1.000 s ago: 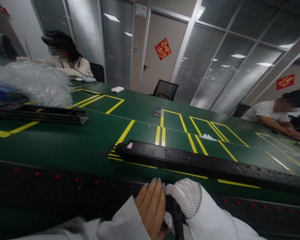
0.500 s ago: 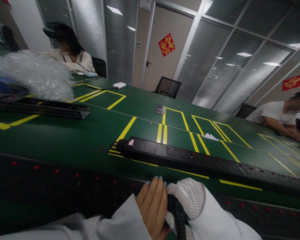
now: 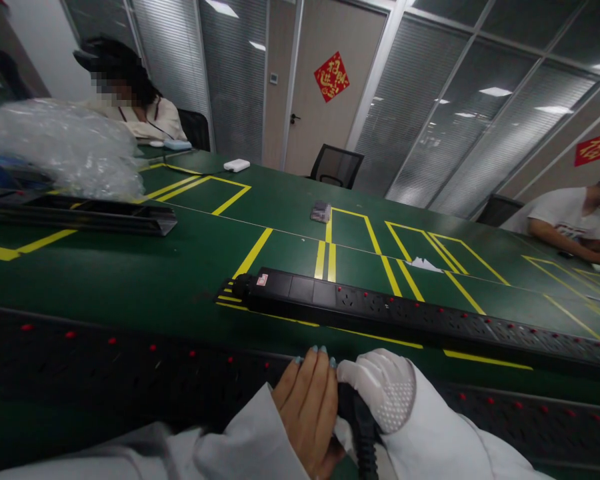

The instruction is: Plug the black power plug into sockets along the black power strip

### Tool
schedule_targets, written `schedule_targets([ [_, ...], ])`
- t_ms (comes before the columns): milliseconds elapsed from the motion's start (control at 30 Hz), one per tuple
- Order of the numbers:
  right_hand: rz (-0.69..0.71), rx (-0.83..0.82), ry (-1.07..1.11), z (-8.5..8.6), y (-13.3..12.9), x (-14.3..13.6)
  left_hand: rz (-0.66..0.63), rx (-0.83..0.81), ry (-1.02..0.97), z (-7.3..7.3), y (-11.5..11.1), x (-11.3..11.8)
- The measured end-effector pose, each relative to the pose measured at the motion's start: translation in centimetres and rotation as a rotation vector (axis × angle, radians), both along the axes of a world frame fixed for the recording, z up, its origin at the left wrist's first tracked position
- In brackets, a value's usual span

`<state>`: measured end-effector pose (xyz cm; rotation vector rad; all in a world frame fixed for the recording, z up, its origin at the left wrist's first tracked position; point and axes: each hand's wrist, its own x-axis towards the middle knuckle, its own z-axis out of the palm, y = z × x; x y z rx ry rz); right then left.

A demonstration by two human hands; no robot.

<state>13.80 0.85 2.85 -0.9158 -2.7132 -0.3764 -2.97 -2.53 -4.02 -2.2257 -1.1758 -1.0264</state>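
My left hand [image 3: 307,407] is bare and lies across the black power strip [image 3: 130,373] nearest me. Its fingers are stretched out side by side, and the thumb shows only partly below them. Close against it, my right hand [image 3: 383,390], in a white dotted glove, is closed around a black plug [image 3: 350,403]. A thick ribbed cord [image 3: 366,450] runs from the plug down toward me. My hands cover where the plug meets the strip, so I cannot tell whether it is inserted. Red dots line the strip on both sides of my hands.
Beyond my hands lies a second black power strip [image 3: 370,303]. Clear plastic wrap [image 3: 75,147] and a black metal channel [image 3: 105,215] are at left. Yellow tape marks the green table [image 3: 220,260]. One person [image 3: 150,117] sits far left, another [image 3: 555,217] far right.
The view has shifted slightly. My hands keep the same hold and place on the strip and plug, and the people remain seated.
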Motion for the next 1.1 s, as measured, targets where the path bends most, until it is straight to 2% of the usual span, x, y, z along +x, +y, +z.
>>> schedule_targets([
  [433, 0.032, 0.145, 0.048, -1.1, 0.7, -0.2, -0.03, 0.078, -0.078, -0.5, 0.5, 0.4],
  [600, 0.038, 0.22, 0.202, -2.0, 1.0, -0.7, -0.037, 0.152, -0.135, -1.2, 0.7, 0.6],
  [733, 0.028, 0.233, 0.204, -2.1, 1.1, -0.7, -0.018, 0.206, -0.083, -1.5, 1.0, 0.6],
  [833, 0.045, 0.191, 0.082, -1.4, 0.9, -0.3, 0.026, 0.291, -0.107, -1.6, 1.6, 1.0],
  [967, 0.035, 0.161, 0.023, -0.8, 0.8, -0.1, 0.106, 0.462, -0.309, -1.9, 3.0, 2.5],
  [1100, -0.011, 0.234, 0.035, -1.3, 0.8, -0.4, 0.156, 0.58, -0.407, -2.2, 3.9, 3.4],
])
